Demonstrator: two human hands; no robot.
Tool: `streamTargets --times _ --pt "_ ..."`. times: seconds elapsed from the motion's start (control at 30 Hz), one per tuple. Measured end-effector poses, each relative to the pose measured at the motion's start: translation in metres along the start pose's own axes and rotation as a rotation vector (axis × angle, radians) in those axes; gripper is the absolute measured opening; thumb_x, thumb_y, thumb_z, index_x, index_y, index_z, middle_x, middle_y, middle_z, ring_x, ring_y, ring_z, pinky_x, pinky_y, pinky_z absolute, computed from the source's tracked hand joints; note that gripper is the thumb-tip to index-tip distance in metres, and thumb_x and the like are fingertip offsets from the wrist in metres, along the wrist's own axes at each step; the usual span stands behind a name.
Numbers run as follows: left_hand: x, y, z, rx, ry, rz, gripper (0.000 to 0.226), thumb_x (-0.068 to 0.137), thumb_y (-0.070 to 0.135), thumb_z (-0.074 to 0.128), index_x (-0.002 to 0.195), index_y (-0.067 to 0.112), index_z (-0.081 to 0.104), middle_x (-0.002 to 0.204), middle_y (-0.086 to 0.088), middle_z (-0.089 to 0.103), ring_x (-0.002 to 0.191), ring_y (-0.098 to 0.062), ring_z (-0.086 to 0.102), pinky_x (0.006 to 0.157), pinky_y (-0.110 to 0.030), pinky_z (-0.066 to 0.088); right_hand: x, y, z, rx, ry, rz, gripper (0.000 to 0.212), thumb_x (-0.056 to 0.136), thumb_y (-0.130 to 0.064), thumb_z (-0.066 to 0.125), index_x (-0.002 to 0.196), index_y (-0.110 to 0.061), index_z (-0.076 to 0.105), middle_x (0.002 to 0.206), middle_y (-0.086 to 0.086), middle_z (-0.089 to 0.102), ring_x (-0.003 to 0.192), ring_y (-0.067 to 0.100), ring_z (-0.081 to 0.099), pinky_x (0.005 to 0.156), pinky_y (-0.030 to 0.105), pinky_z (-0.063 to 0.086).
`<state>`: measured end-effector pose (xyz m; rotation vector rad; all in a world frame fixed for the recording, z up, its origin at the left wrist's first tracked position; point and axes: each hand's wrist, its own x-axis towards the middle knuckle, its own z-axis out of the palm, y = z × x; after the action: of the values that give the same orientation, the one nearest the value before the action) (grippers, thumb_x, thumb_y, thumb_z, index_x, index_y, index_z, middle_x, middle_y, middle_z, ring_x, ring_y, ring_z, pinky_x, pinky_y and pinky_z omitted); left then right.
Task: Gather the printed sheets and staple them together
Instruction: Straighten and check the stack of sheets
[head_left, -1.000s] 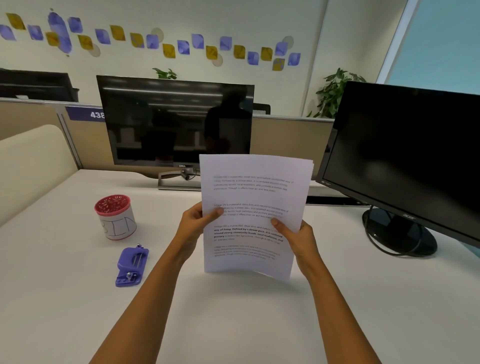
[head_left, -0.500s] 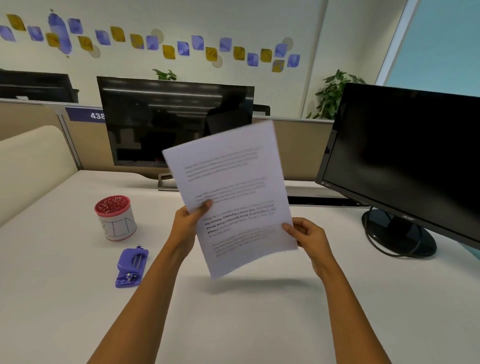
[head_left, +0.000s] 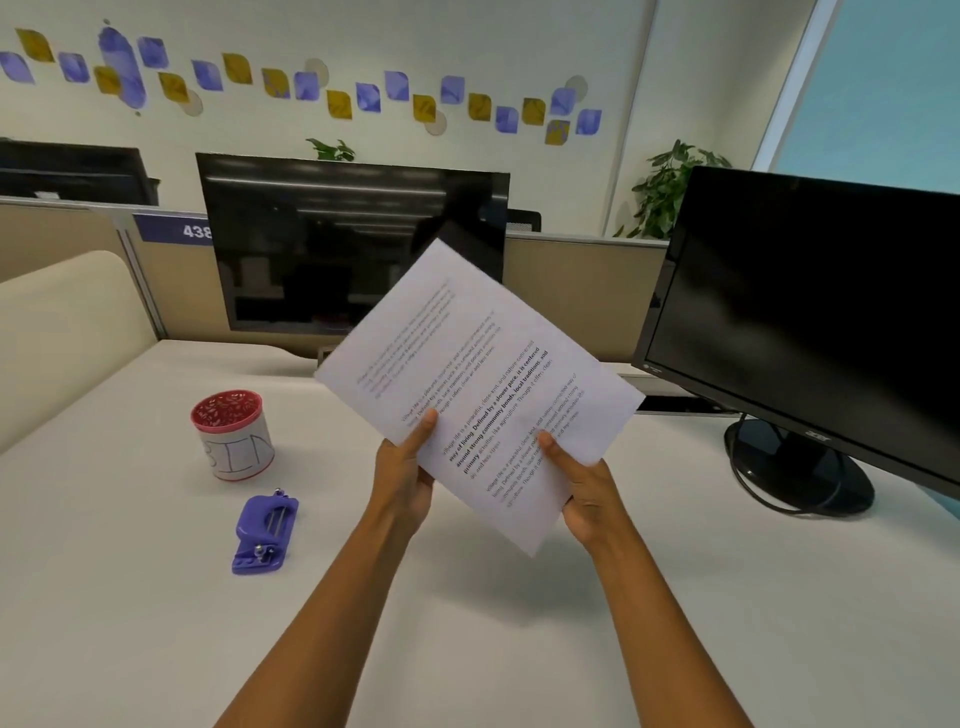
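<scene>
The printed sheets (head_left: 483, 395) are being held as one gathered stack, raised above the table (head_left: 156, 623) and tilted with one corner pointing down, so the gathering is being judged done. Stapling is being left undone: the purple tool (head_left: 265, 535), taken for the stapler, is lying untouched well left of the hands. The stack's lower edges are being pinched by the left hand (head_left: 402, 478) and the right hand (head_left: 587, 493), thumbs on the printed face, the other fingers hidden behind.
</scene>
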<state>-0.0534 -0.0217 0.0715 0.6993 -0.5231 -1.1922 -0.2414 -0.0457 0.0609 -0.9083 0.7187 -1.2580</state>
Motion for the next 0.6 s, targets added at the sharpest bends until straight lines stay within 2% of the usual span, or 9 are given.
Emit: streamTargets --times 0.13,0.27,0.33,0.4,0.5,0.6 --pt "0.014 0.031 -0.030 0.006 0.041 0.013 0.028 0.089 0.004 0.052 0.117 0.012 0.054 0.109 -0.009 0.064 0.088 -0.019 0.069 0.066 -0.031 0.061 0.000 -0.017 -0.028 -0.163 0.002 0.039 0.035 0.070 -0.017 0.075 0.105 -0.020 0.071 0.113 0.007 0.072 0.101 0.024 0.070 0.079 0.035 0.059" --pt "0.025 0.055 -0.062 0.356 -0.066 -0.184 0.027 0.091 0.018 0.052 0.116 0.024 0.059 0.110 -0.007 0.065 0.092 -0.025 0.065 0.066 -0.036 0.060 0.001 -0.035 -0.061 -0.272 -0.024 0.146 0.039 0.071 -0.016 0.075 0.109 -0.015 0.068 0.109 0.011 0.073 0.097 0.029 0.071 0.071 0.037 0.060" --pt "0.027 0.058 -0.071 0.546 -0.182 -0.311 0.030 0.090 0.029 0.053 0.118 0.021 0.060 0.106 -0.012 0.067 0.085 -0.027 0.069 0.070 -0.039 0.060 -0.001 -0.041 -0.071 -0.340 -0.072 0.236 0.041 0.068 -0.020 0.078 0.108 -0.017 0.069 0.106 0.012 0.074 0.095 0.031 0.071 0.068 0.038 0.059" --pt "0.028 0.054 -0.073 0.639 -0.253 -0.447 0.038 0.084 0.035 0.058 0.114 0.012 0.060 0.098 -0.017 0.069 0.078 -0.028 0.071 0.070 -0.040 0.059 -0.001 -0.042 -0.076 -0.406 -0.086 0.340 0.046 0.064 -0.022 0.080 0.108 -0.013 0.069 0.105 0.014 0.074 0.093 0.032 0.071 0.067 0.038 0.059" --pt "0.028 0.041 -0.072 0.735 -0.248 -0.582 0.034 0.082 0.031 0.063 0.107 0.007 0.060 0.090 -0.015 0.073 0.072 -0.028 0.072 0.063 -0.038 0.059 0.003 -0.034 -0.078 -0.429 -0.025 0.492 0.047 0.063 -0.018 0.080 0.107 -0.004 0.068 0.102 0.017 0.074 0.091 0.032 0.072 0.068 0.041 0.060" --pt "0.027 0.025 -0.076 0.802 -0.199 -0.573 0.026 0.084 0.021 0.064 0.105 0.007 0.059 0.091 -0.015 0.073 0.076 -0.029 0.071 0.067 -0.042 0.058 0.004 -0.023 -0.081 -0.438 0.092 0.617 0.040 0.066 -0.014 0.079 0.101 0.001 0.068 0.093 0.020 0.074 0.085 0.034 0.072 0.081 0.050 0.056"
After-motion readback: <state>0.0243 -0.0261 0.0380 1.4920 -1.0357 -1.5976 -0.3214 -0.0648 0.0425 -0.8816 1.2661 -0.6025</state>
